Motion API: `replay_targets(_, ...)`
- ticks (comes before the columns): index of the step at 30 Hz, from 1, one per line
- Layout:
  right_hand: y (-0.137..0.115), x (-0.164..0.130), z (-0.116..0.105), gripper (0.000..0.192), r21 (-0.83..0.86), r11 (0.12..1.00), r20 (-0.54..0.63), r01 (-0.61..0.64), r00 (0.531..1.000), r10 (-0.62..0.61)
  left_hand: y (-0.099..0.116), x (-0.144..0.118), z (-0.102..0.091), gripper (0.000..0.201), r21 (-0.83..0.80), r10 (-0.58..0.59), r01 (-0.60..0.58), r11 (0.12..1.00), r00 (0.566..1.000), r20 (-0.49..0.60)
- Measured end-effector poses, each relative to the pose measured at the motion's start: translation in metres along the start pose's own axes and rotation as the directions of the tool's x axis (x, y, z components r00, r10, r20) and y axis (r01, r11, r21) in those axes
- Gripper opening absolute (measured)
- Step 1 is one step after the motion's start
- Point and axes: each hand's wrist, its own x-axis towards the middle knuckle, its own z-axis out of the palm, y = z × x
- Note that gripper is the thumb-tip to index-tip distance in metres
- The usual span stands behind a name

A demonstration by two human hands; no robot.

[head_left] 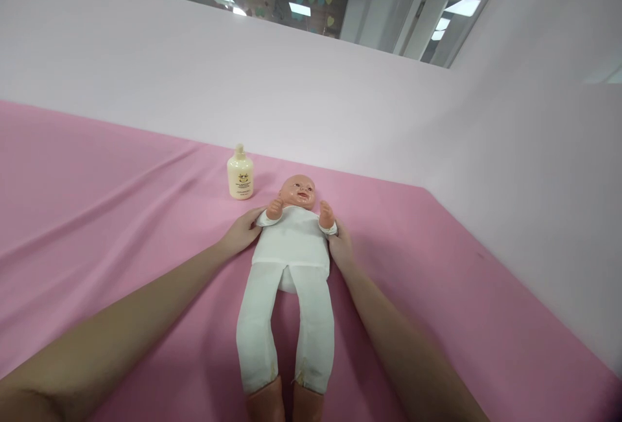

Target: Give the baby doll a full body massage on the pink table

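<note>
A baby doll (291, 247) in a white suit lies on its back on the pink sheet (121, 214), head away from me, arms raised, feet at the bottom edge. My left hand (241, 231) rests against the doll's side under its arm. My right hand (341, 245) presses the opposite side of the torso, partly hidden behind the doll's arm. Both hands cup the doll's upper body between them.
A cream-coloured lotion bottle (240, 175) stands upright on the sheet just left of the doll's head. Pale pink walls (340, 104) close off the far side and the right side of the pink surface.
</note>
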Motion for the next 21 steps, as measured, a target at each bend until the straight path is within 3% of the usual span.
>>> replay_targets(4, 0.003, 0.002, 0.000, 0.022, 0.078, 0.990, -0.094, -0.114, 0.988, 0.121, -0.009, 0.003, 0.000, 0.046, -0.072, -0.107, 0.104, 0.992, 0.994, -0.033)
replay_targets(13, -0.014, 0.004, -0.001, 0.022, 0.347, 0.915, -0.230, -0.207, 0.927, 0.297, -0.024, 0.011, 0.001, 0.047, -0.308, -0.210, 0.155, 0.938, 0.966, -0.152)
replay_targets(16, -0.017, 0.002, -0.001, 0.012, 0.363, 0.907, -0.236, -0.215, 0.920, 0.313, -0.025, 0.011, 0.000, 0.047, -0.325, -0.205, 0.149, 0.934, 0.968, -0.146)
replay_targets(21, -0.021, 0.001, 0.000, 0.013, 0.370, 0.899, -0.217, -0.233, 0.920, 0.328, -0.028, 0.011, -0.001, 0.048, -0.321, -0.206, 0.150, 0.935, 0.967, -0.150)
